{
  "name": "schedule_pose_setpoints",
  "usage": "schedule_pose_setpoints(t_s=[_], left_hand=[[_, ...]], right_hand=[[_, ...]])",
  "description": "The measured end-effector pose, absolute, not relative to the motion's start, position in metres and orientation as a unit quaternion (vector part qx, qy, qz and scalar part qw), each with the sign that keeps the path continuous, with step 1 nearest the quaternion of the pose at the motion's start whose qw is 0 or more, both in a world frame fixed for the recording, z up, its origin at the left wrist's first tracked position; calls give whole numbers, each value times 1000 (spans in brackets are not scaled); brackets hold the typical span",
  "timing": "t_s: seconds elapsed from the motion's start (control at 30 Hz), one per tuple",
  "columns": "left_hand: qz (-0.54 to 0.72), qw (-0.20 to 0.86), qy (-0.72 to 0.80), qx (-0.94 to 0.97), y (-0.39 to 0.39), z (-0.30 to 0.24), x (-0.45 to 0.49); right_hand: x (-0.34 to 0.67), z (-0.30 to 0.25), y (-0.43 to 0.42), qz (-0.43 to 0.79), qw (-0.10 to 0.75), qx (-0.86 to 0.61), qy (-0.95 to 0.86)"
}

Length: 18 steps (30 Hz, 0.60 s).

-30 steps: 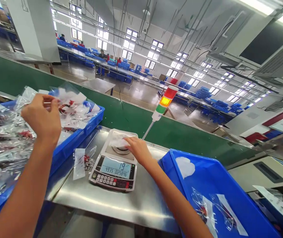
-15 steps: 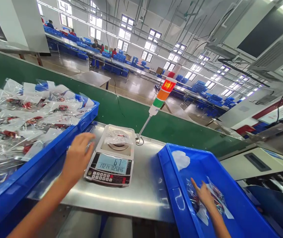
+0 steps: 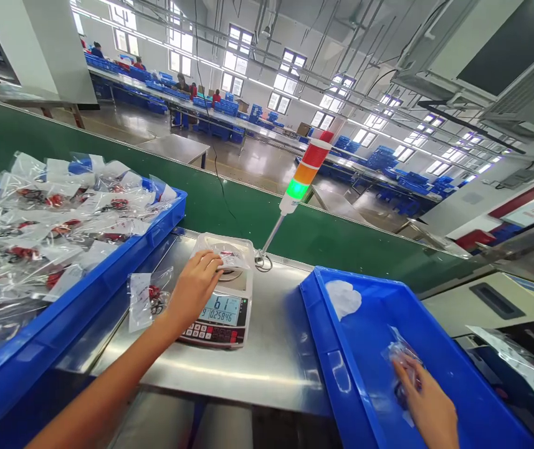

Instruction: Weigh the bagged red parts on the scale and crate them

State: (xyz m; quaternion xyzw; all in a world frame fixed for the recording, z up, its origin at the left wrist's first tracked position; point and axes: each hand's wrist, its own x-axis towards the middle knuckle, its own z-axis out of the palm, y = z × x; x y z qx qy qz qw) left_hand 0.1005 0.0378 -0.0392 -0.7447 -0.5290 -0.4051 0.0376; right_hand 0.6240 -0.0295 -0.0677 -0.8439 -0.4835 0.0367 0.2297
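Note:
My left hand [image 3: 195, 288] reaches over the digital scale [image 3: 222, 310], its fingers curled on the edge of a clear bag [image 3: 228, 255] with red parts that lies on the weighing pan. The display shows 61. My right hand [image 3: 428, 405] is down in the blue bin [image 3: 341, 374] on the right, fingers stretched out and lying on crumpled clear bags [image 3: 400, 357] on the bin floor. Another small bag [image 3: 147, 300] lies on the steel table just left of the scale.
A blue bin [image 3: 108, 280] heaped with several bagged red parts stands at the left. A signal tower [image 3: 301, 181] lit green rises behind the scale. A green conveyor wall [image 3: 341, 240] runs along the back. Other people work at distant tables.
My left hand moved from beside the scale onto the bag on the pan. My right hand drew back toward me in the right bin. The tower light went from red to green.

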Motion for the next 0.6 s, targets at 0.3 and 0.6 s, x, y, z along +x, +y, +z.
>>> schedule_pose_setpoints(t_s=[0.3, 0.6], left_hand=[[-414, -21, -553, -722, 67, -55, 105], [-519, 61, -695, -494, 58, 25, 30]], right_hand=[[501, 27, -4, 95, 483, -670, -556], [314, 43, 101, 91, 276, -343, -893]])
